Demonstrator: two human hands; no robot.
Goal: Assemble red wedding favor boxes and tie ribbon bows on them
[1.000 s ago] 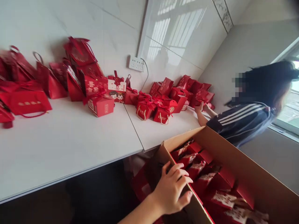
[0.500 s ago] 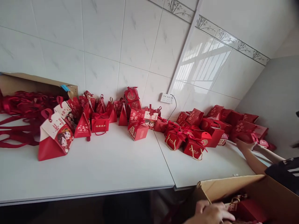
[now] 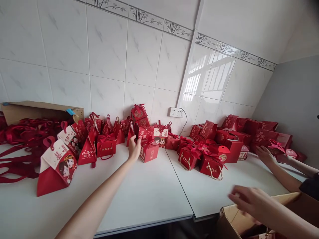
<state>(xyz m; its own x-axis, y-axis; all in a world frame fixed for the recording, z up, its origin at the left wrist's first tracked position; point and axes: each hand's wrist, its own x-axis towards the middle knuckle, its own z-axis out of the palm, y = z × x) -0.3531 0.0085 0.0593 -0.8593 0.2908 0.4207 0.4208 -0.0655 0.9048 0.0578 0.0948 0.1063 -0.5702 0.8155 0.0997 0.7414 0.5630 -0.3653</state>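
My left hand (image 3: 134, 150) reaches over the table, thumb and fingers apart, at the left side of a small red gift box (image 3: 150, 153) with a ribbon bow. The box stands upright on the tabletop. My right hand (image 3: 249, 200) hangs above the near edge of an open cardboard carton (image 3: 230, 217). Its fingers look curled but are smeared by motion, and nothing shows clearly in them. Inside the carton, my right forearm partly hides the contents.
Tent-shaped red boxes (image 3: 56, 171) stand at the left, beside red ribbons (image 3: 30, 132) spilling from a cardboard box (image 3: 45, 109). Several bow-topped boxes (image 3: 210, 166) stand right of the table seam. Another person's hands (image 3: 266, 157) are among boxes at far right.
My left hand has come into view over the table beside the small gift box. A hand was low at the carton's rim; my right hand is now above it. The view has tilted up.
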